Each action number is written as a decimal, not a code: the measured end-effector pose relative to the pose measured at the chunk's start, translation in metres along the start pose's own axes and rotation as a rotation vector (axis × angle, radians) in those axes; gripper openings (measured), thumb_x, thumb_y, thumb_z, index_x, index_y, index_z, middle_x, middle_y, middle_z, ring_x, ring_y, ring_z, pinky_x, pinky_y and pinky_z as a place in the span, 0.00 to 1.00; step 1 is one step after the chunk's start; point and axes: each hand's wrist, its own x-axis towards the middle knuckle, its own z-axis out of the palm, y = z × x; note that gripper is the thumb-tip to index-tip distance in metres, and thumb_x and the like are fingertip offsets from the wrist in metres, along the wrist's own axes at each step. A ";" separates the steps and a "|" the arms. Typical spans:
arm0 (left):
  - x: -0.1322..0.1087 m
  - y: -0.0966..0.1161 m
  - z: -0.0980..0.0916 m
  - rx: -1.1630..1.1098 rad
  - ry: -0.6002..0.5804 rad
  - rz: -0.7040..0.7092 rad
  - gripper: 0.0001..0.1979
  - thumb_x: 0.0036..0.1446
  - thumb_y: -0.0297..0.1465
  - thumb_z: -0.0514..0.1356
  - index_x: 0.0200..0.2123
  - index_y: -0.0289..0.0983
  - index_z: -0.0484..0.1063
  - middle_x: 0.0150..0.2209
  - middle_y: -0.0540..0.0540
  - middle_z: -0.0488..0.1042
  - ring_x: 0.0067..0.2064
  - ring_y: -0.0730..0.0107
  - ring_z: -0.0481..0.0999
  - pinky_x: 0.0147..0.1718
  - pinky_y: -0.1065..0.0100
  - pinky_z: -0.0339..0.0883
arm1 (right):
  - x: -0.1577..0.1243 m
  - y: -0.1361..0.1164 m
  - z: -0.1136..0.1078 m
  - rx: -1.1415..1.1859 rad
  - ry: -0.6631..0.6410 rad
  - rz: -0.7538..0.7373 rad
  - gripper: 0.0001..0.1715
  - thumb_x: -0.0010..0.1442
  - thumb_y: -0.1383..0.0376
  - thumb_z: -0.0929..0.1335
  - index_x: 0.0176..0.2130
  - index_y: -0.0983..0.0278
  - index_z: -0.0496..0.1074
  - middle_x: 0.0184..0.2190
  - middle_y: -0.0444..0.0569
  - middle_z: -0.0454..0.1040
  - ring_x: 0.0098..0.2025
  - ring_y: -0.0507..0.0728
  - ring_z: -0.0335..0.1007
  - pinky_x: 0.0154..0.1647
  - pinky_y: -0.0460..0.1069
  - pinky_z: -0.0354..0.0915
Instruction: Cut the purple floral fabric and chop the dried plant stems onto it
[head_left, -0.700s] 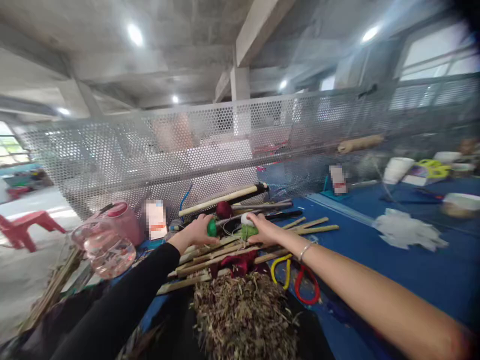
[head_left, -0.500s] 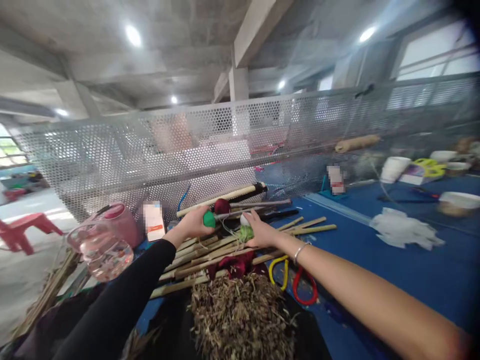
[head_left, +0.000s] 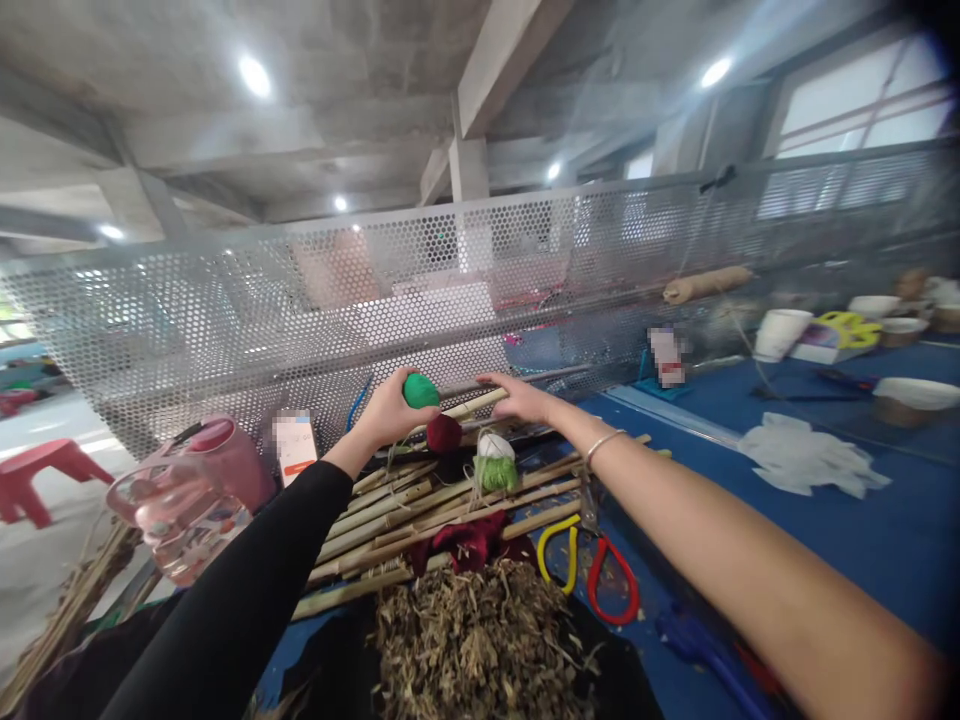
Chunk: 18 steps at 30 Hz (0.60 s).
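Head-worn view — forward, near hands

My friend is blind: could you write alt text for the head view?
The left hand holds up a green ball over a pile of bamboo sticks; the open right hand reaches forward beside it. A perforated metal screen stands behind.

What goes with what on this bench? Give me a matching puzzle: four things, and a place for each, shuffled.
1. green ball
2. dark red ball
3. clear jug
4. white crumpled sheet

a. lying on the blue tabletop, at right
b. held in the left hand
c. resting on the bamboo sticks
d. far left, with a pink lid

Pairs: 1-b, 2-c, 3-d, 4-a.
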 end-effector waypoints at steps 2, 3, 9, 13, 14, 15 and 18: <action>0.004 0.002 0.008 -0.031 0.025 0.025 0.32 0.41 0.39 0.65 0.50 0.37 0.63 0.42 0.45 0.71 0.42 0.62 0.71 0.44 0.62 0.65 | 0.009 0.006 -0.012 -0.010 -0.009 -0.032 0.32 0.48 0.74 0.64 0.54 0.64 0.64 0.51 0.48 0.70 0.49 0.54 0.67 0.46 0.45 0.62; 0.006 0.003 0.012 -0.046 0.037 0.043 0.32 0.41 0.39 0.66 0.50 0.37 0.63 0.43 0.44 0.70 0.43 0.62 0.71 0.45 0.61 0.64 | 0.013 0.009 -0.016 -0.028 -0.001 -0.041 0.31 0.48 0.76 0.63 0.53 0.64 0.65 0.49 0.48 0.72 0.47 0.54 0.68 0.44 0.45 0.62; 0.002 0.000 0.041 -0.196 0.179 0.093 0.36 0.40 0.35 0.67 0.54 0.38 0.59 0.51 0.41 0.66 0.53 0.58 0.66 0.53 0.58 0.58 | 0.025 0.016 -0.020 -0.191 0.109 -0.143 0.08 0.55 0.70 0.65 0.35 0.66 0.74 0.33 0.50 0.74 0.38 0.56 0.66 0.42 0.48 0.57; -0.006 -0.010 0.058 -0.420 0.144 -0.166 0.35 0.44 0.39 0.65 0.54 0.34 0.59 0.42 0.41 0.71 0.44 0.61 0.72 0.43 0.62 0.65 | 0.024 0.008 -0.017 -0.285 0.233 -0.181 0.10 0.61 0.66 0.62 0.37 0.66 0.72 0.34 0.52 0.72 0.40 0.57 0.63 0.44 0.49 0.54; -0.007 -0.014 0.059 -0.430 0.060 -0.212 0.31 0.44 0.40 0.64 0.50 0.33 0.63 0.36 0.43 0.73 0.39 0.62 0.73 0.38 0.64 0.66 | 0.023 0.006 -0.019 -0.312 0.254 -0.187 0.11 0.62 0.66 0.62 0.39 0.66 0.72 0.35 0.52 0.72 0.41 0.56 0.62 0.45 0.49 0.54; -0.007 -0.018 0.057 -0.405 -0.013 -0.247 0.25 0.44 0.41 0.63 0.45 0.33 0.67 0.31 0.45 0.73 0.35 0.64 0.72 0.33 0.66 0.66 | 0.021 0.003 -0.021 -0.341 0.266 -0.194 0.11 0.63 0.66 0.61 0.40 0.66 0.71 0.37 0.52 0.71 0.42 0.56 0.61 0.45 0.49 0.54; -0.002 -0.036 0.042 -0.253 -0.008 -0.317 0.15 0.48 0.41 0.56 0.32 0.34 0.71 0.22 0.49 0.69 0.27 0.67 0.69 0.25 0.70 0.61 | 0.017 -0.006 -0.033 -0.441 0.250 -0.206 0.12 0.63 0.65 0.61 0.42 0.62 0.72 0.38 0.49 0.71 0.44 0.56 0.60 0.44 0.48 0.54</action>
